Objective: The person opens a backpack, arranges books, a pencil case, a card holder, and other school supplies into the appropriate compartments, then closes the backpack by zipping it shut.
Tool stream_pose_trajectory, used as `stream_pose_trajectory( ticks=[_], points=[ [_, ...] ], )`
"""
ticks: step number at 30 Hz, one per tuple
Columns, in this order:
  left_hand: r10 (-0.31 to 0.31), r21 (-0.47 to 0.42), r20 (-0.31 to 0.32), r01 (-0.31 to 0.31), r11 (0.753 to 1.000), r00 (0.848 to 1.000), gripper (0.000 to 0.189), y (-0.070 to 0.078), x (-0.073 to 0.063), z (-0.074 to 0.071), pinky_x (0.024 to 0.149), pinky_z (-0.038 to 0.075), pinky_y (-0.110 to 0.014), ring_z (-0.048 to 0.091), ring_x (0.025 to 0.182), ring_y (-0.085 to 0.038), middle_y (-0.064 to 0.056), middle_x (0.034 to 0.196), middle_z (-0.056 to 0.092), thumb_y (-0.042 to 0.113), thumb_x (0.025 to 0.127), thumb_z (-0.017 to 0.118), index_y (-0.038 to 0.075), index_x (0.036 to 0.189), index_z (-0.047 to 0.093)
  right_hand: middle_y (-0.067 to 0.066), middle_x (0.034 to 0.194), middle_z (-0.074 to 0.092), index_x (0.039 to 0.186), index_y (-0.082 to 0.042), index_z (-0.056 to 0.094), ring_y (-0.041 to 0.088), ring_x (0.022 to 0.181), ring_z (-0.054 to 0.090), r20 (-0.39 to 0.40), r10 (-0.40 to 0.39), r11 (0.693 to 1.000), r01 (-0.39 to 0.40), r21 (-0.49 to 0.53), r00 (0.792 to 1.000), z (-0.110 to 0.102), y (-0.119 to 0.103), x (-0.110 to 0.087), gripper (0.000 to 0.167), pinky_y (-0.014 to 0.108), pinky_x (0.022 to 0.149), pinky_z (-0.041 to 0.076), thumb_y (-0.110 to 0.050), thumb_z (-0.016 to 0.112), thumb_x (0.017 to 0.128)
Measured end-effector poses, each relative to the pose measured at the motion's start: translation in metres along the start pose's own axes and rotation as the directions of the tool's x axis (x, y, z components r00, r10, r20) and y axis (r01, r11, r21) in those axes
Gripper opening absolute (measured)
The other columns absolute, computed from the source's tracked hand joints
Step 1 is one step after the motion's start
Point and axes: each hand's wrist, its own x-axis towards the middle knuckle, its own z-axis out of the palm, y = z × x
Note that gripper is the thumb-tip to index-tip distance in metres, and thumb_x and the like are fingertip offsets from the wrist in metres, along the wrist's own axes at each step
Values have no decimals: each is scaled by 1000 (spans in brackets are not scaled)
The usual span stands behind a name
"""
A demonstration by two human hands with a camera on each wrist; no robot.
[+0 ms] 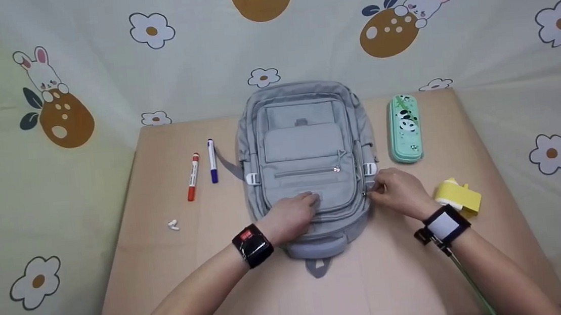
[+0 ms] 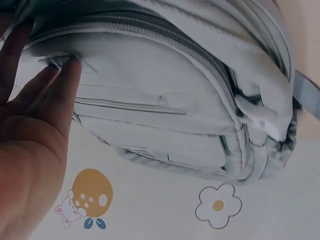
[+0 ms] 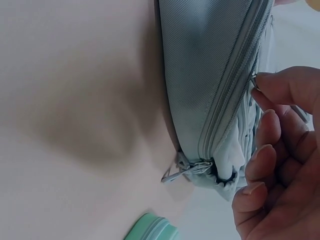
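Observation:
A grey backpack (image 1: 303, 143) lies front side up on the table, its top handle (image 1: 317, 248) toward me. On the lower front panel rests my left hand (image 1: 290, 218), its fingertips (image 2: 74, 67) touching the fabric with nothing gripped. At the bag's right side, my right hand (image 1: 401, 191) pinches a small metal zipper pull (image 3: 254, 81) between thumb and forefinger. The zipper track (image 3: 220, 117) runs along the bag's side in the right wrist view. Another zipper pull (image 3: 172, 176) hangs loose farther along the side.
Left of the bag lie a red marker (image 1: 193, 178), a blue marker (image 1: 212, 161) and small white earbuds (image 1: 173, 225). To its right are a green panda pencil case (image 1: 405, 131) and a yellow-and-white object (image 1: 459, 196), partly behind my right wrist. A patterned cloth (image 1: 311, 43) hangs behind the table.

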Motion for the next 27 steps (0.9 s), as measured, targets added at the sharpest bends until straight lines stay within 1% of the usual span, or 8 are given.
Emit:
stream_pose_trajectory(
  ticks=[2,5,9,11,16,21,24,27],
  points=[
    [-6,-5,-4,6,1000,1000,51,-1,1,1,99,53,-39,57,129,-27,-11,141,58,11,90,66,0,139,58,-7,77,60,75,-18,66,14,70,53,4,5,1000,-5,1,1000,0,-1,-1,15,33,61,46,-18,80,81],
    [-8,-25,-13,8,1000,1000,55,-2,2,2,97,54,-36,61,122,-25,-10,135,61,12,86,70,0,139,57,-7,78,61,75,-18,66,13,71,54,6,9,1000,-9,3,1000,-1,-4,-2,15,33,62,47,-18,80,80],
    [-7,-62,-33,5,998,999,55,-5,3,3,88,57,-35,66,107,-23,-9,126,64,9,83,69,-1,135,58,-7,75,59,71,-19,62,13,69,52,6,5,1000,-5,0,1000,0,-9,-5,18,32,60,46,-16,79,78],
    [-7,-79,-39,4,997,999,54,-6,3,2,85,58,-34,67,102,-23,-9,123,65,8,81,68,-1,133,59,-7,73,57,69,-20,60,13,68,51,13,-1,1000,1,1,1000,0,-13,-6,20,31,59,44,-15,78,77],
    [3,-87,-34,-6,996,999,49,-8,3,1,83,57,-34,67,98,-23,-9,121,66,8,82,67,0,129,61,-7,71,55,67,-20,58,12,65,50,55,10,999,-12,39,998,4,-26,-10,21,30,57,43,-16,76,76],
    [13,-105,-36,-17,994,999,46,-10,4,2,82,57,-33,67,97,-22,-9,121,66,7,82,66,0,127,63,-6,70,57,69,-19,60,13,63,51,100,58,992,-68,104,993,8,-35,-13,19,31,56,44,-17,77,78],
    [13,-118,-37,-18,993,999,45,-11,4,2,83,57,-34,67,97,-22,-9,121,66,7,82,65,0,127,63,-6,69,58,69,-18,61,13,62,52,123,88,987,-103,126,988,9,-37,-14,19,31,56,44,-19,77,78],
    [16,-118,-52,-23,993,999,31,-11,3,4,79,57,-33,64,91,-19,-5,116,66,8,82,65,4,113,67,-6,69,58,69,-17,62,13,63,51,128,97,984,-114,135,987,9,-38,-15,17,31,56,43,-18,76,78]
  ],
)
